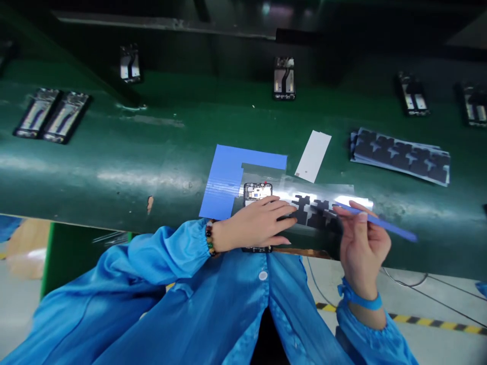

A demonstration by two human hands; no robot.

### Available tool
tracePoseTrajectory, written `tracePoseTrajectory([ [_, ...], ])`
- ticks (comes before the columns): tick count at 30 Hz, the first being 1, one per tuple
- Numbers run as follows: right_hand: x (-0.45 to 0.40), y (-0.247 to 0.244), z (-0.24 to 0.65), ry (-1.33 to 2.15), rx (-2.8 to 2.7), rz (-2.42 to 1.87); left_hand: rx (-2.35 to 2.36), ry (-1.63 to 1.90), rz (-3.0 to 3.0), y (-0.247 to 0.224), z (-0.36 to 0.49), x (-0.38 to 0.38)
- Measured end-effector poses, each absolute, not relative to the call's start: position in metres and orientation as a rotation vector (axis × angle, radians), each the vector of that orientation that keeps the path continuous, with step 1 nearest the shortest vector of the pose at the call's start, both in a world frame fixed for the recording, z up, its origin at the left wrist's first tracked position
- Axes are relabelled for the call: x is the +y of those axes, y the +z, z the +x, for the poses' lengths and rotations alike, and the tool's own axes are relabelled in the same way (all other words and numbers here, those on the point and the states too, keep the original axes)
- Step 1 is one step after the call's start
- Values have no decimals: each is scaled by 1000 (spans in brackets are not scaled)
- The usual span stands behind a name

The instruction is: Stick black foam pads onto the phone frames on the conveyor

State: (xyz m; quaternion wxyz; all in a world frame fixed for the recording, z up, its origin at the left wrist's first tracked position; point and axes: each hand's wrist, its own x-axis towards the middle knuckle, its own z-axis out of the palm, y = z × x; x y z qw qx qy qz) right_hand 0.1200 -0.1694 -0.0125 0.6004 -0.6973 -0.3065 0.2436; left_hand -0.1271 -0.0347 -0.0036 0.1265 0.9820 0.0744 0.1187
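My left hand (254,225) lies across an opened phone (258,190) at the front edge of the bench, its fingers stretched out toward the right. The phone's upper circuit board and bottom edge show; its middle is hidden beneath the hand. Just past those fingertips is a clear sheet carrying black cut-out stickers (303,204). My right hand (364,241) pinches a thin, flat blue stick (393,228) over the right end of that sheet. The stick slants down to the right. A blue sheet (218,177) sits to the left of the phone, partly under the clear sheet.
On the green bench (182,157), a white card (314,156) lies behind the clear sheet. A stack of black sticker sheets (401,154) is at the right. Several more opened phones stand farther back, including one in the middle (284,78) and a pair (51,115) at left.
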Motion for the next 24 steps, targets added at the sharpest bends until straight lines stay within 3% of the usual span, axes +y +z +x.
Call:
tracePoseTrajectory([
  [8,-170,-15,121,558,-780,-1823,313,373,2648,-5,-125,-38],
  [24,-141,-8,109,638,-466,-1466,447,482,2596,3,-154,-5],
])
